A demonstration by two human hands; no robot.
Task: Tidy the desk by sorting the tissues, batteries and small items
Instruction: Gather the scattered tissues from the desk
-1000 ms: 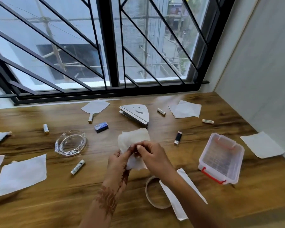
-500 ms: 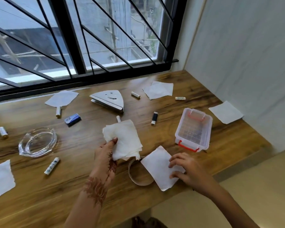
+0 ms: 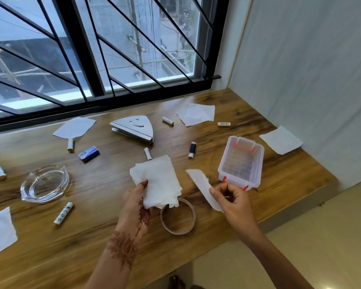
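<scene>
Stack point(image 3: 157, 181) gripped by left hand point(image 3: 133, 205), thumb on top, held above desk point(image 3: 92, 236). One tissue point(image 3: 202, 185) pinched by right hand point(image 3: 233, 198), lifted beside box point(image 3: 241, 161). Tissue best laid flat on stack, edges lined up (thin, easily torn). Counted: batteries point(image 3: 168, 121) six, loose tissues point(image 3: 74, 127) on desk four, box one.

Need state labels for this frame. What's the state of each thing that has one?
left hand: grips the tissue stack
tissue stack: held above the desk, loosely layered
right hand: pinches the single tissue
single tissue: held tilted, off the desk
plastic box: upright, no lid on, looks empty
glass ashtray: upright, empty
ring: flat on the desk, partly behind the stack
USB stick: lying flat, connector exposed
</scene>
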